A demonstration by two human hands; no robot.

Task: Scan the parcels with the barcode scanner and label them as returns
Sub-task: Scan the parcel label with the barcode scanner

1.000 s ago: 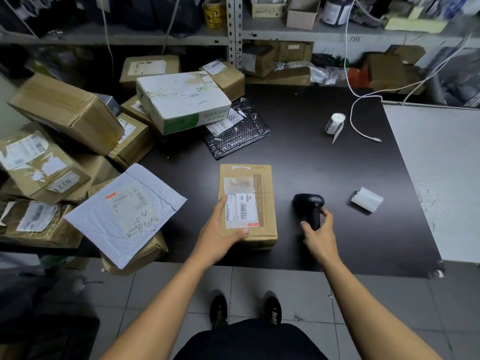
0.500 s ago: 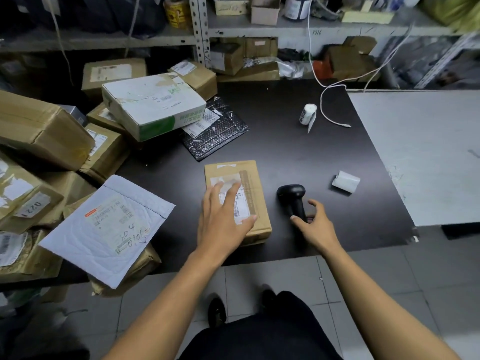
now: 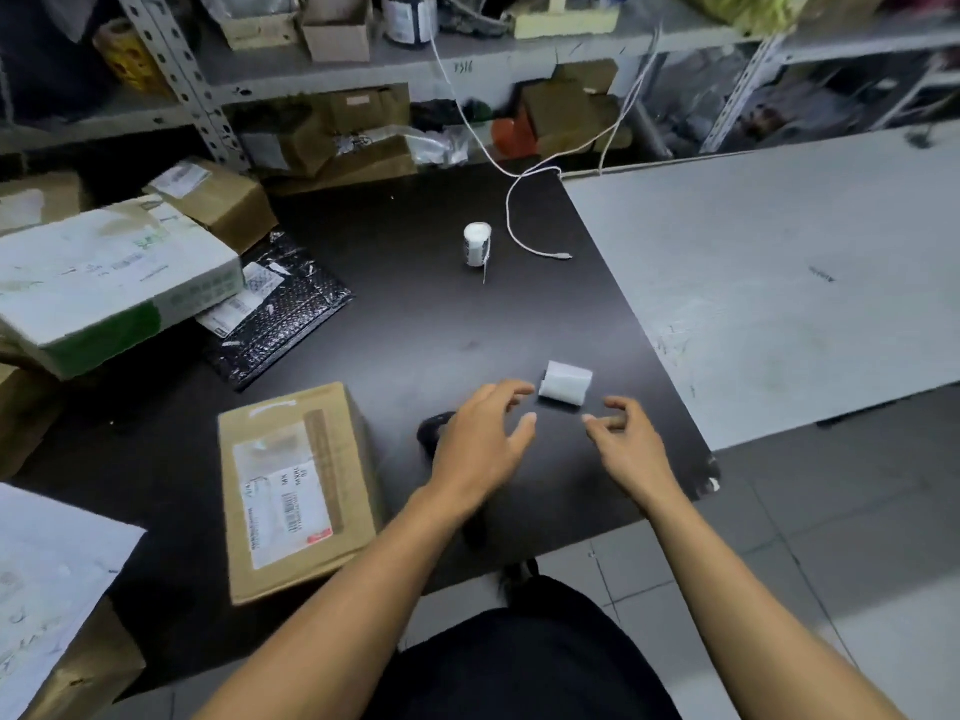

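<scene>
- Both hands are over the black table (image 3: 415, 314), reaching toward the white label roll (image 3: 566, 383) lying on its side near the table's right edge.
- The left hand (image 3: 480, 439) has its fingers spread and slightly bent, holding nothing; its fingertips are just beside the roll's left end, and I cannot tell whether they touch it.
- The right hand (image 3: 626, 439) has fingers loosely curled with a gap between thumb and forefinger, holding nothing, just in front of the roll.
- The scanner (image 3: 432, 431) lies on the table, mostly hidden under the left hand; neither hand grips it.
- The parcel (image 3: 296, 491), a brown box, lies flat to the left of the hands, its shipping label and barcode facing up; no hand touches it.
- A 2nd roll (image 3: 477, 244) stands upright farther back, beside the end of a white cable (image 3: 524, 210).
- More parcels sit stacked at the left: a white-and-green box (image 3: 104, 283), a black bubble mailer (image 3: 283, 314) and a white mailer (image 3: 47, 579) at the near corner.
- Judgement: with the scanner put down and both hands at the roll, the step in hand looks like labelling, not scanning.
- The next move likely calls for 1 hand to steady the roll while the other finds the free end and peels a sticker.
- The sticker then has to travel left to the parcel's top face, and is best kept off the barcode.
</scene>
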